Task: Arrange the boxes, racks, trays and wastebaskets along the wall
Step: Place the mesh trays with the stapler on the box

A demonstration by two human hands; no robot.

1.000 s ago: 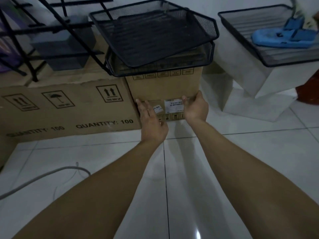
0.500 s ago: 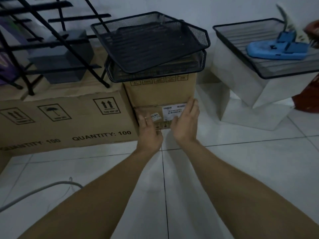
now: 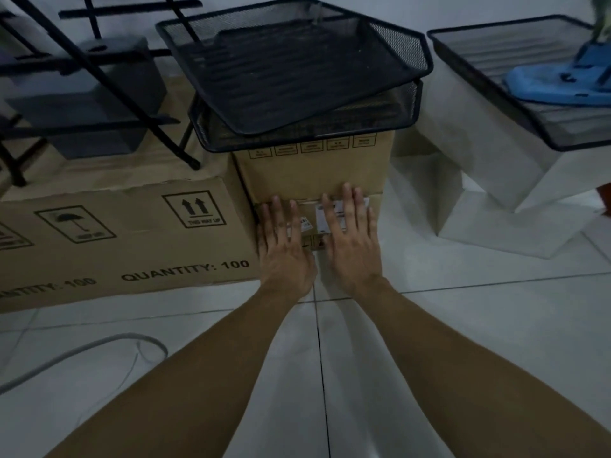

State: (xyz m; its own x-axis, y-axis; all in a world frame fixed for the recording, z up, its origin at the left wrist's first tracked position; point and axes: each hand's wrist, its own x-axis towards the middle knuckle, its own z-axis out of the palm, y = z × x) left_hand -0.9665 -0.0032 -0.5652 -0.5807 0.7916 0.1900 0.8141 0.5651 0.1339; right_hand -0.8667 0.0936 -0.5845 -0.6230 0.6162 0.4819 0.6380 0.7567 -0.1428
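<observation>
A low cardboard box (image 3: pixel 315 223) with white labels sits on the floor, and a taller cardboard box (image 3: pixel 314 170) stands on it. Two black mesh trays (image 3: pixel 291 67) are stacked on top, the upper one tilted. My left hand (image 3: pixel 284 239) and my right hand (image 3: pixel 350 236) lie flat with straight fingers against the front face of the lower box, side by side. A long flat carton (image 3: pixel 115 246) marked "QUANTITY: 100" lies directly to the left, touching the stack.
A black metal rack (image 3: pixel 99 81) and a dark wastebasket (image 3: pixel 96 94) stand on the long carton at the back left. White boxes (image 3: pixel 479 180) at the right carry another mesh tray (image 3: pixel 529 94) holding a blue object (image 3: pixel 558 84). A grey cable (image 3: pixel 82 352) curls on the tiled floor.
My hands moved from gripping the lower box's front corners to lying flat against the middle of its front. The stack now looks nearer in the view.
</observation>
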